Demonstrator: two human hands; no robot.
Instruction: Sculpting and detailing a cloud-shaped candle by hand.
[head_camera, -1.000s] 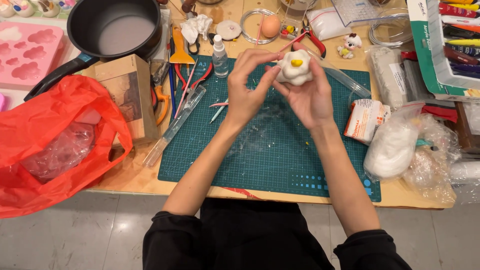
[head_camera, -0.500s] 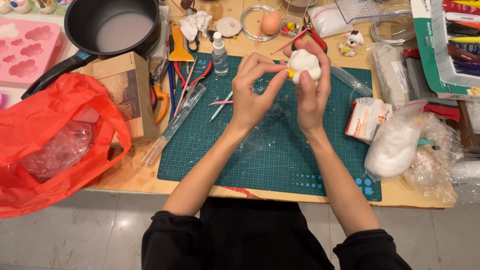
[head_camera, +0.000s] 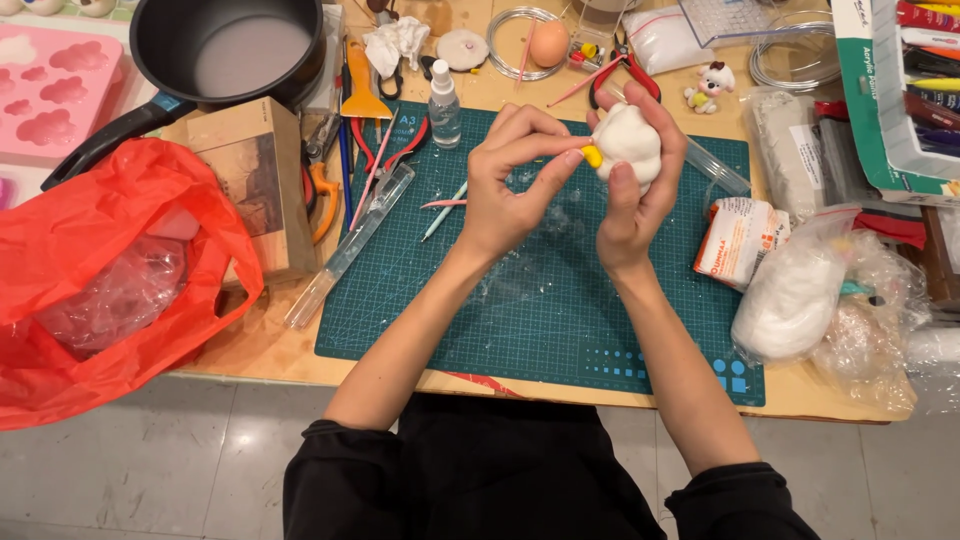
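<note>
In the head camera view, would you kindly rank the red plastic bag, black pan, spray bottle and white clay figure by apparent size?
1. Red plastic bag
2. Black pan
3. White clay figure, held up nearer the camera, so possibly overstated
4. Spray bottle

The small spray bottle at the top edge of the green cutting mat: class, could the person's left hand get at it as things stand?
Probably yes. The spray bottle stands upright just beyond the left hand, with only bare mat between. But that hand's fingers are pinching the white clay figure, so it must let go first.
</note>
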